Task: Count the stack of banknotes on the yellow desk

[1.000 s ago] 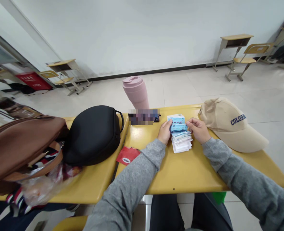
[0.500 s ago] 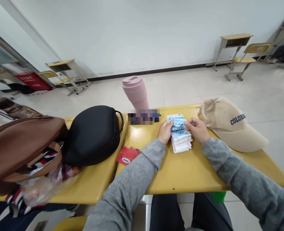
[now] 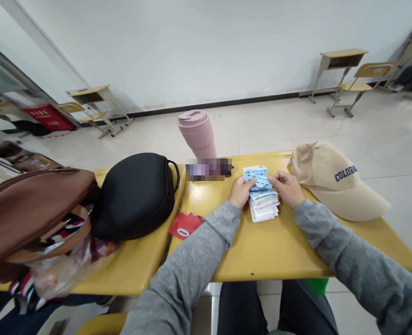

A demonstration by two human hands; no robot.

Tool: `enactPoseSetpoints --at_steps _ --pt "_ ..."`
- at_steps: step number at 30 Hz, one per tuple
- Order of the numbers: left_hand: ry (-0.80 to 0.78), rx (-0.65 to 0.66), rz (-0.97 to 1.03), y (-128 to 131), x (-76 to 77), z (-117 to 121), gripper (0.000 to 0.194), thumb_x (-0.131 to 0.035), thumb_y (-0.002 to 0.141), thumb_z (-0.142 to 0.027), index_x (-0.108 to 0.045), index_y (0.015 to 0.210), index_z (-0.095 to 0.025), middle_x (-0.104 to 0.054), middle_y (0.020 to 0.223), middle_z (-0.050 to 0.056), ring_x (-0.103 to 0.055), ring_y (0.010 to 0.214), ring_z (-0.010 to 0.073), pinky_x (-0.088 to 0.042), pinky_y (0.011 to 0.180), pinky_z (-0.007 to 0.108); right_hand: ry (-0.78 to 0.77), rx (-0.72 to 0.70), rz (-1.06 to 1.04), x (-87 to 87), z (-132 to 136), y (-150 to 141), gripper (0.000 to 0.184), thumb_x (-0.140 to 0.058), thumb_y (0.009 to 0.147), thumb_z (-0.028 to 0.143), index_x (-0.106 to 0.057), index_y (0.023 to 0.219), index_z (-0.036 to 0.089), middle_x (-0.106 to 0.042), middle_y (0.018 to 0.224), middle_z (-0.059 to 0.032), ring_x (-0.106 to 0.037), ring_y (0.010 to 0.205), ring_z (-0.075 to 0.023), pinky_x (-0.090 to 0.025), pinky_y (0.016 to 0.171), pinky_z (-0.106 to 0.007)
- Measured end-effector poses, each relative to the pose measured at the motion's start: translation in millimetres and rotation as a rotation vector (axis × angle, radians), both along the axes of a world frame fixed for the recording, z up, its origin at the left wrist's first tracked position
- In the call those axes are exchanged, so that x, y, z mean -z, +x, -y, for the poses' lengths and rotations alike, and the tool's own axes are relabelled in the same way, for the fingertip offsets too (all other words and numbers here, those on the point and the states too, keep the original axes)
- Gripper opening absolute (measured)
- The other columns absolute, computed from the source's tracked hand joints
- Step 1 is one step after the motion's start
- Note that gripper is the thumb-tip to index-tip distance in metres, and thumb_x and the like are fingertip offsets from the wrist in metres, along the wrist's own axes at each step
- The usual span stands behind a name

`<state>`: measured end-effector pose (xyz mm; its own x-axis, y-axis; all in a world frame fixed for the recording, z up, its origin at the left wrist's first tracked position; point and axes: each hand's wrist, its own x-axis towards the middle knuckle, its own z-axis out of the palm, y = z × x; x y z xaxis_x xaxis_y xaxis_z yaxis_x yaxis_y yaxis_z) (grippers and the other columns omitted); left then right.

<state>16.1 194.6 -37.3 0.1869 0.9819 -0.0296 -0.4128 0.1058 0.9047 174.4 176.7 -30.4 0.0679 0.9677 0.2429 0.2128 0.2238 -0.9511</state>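
Note:
My left hand (image 3: 241, 191) is closed on a small blue printed packet (image 3: 261, 182) with a red dashed line, its thumb lying across the front. At the packet's right corner, my right hand (image 3: 287, 187) pinches with thumb and fingertips. The packet looks like a pocket tissue pack, though its kind is not certain. Behind it another light-blue piece with red dashes (image 3: 250, 171) shows. Just below the hands, a layered white-and-blue stack (image 3: 263, 207) rests on the yellow desk (image 3: 268, 256).
A beige cap (image 3: 326, 181) lies to the right. Left of the hands are a red packet (image 3: 185, 225), a black case (image 3: 132, 197) and a brown bag (image 3: 34, 204). At the desk's far edge stands a pink tumbler (image 3: 199, 135), beside a pixelated item (image 3: 209, 170).
The packet between my hands has tilted, its right side lower, and the light-blue piece behind it shows more. My left thumb has shifted slightly right and down.

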Motion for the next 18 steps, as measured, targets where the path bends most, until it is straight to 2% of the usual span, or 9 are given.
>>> enactPoseSetpoints --at_steps 11,18 --pt "0.006 -0.090 0.024 -1.1 6.6 -5.2 0.038 -0.072 0.062 -0.049 -0.066 0.080 -0.016 -0.068 0.075 0.002 -0.062 0.074 0.0163 -0.045 0.077 0.030 0.016 0.016 0.020 0.2 -0.2 1.0 0.034 -0.062 0.073 0.047 -0.050 0.060 0.019 -0.043 0.051 0.0040 -0.036 0.050 -0.0099 -0.030 0.048 -0.024" --pt "0.022 -0.118 0.034 -1.2 7.0 -6.4 0.038 -0.071 0.063 -0.049 -0.066 0.082 -0.016 -0.068 0.077 0.001 -0.062 0.076 0.0149 -0.045 0.076 0.027 0.018 0.001 -0.060 -3.7 2.6 -1.9 0.035 -0.064 0.070 0.049 -0.050 0.062 0.018 -0.045 0.052 0.0045 -0.038 0.049 -0.0089 -0.030 0.047 -0.024"
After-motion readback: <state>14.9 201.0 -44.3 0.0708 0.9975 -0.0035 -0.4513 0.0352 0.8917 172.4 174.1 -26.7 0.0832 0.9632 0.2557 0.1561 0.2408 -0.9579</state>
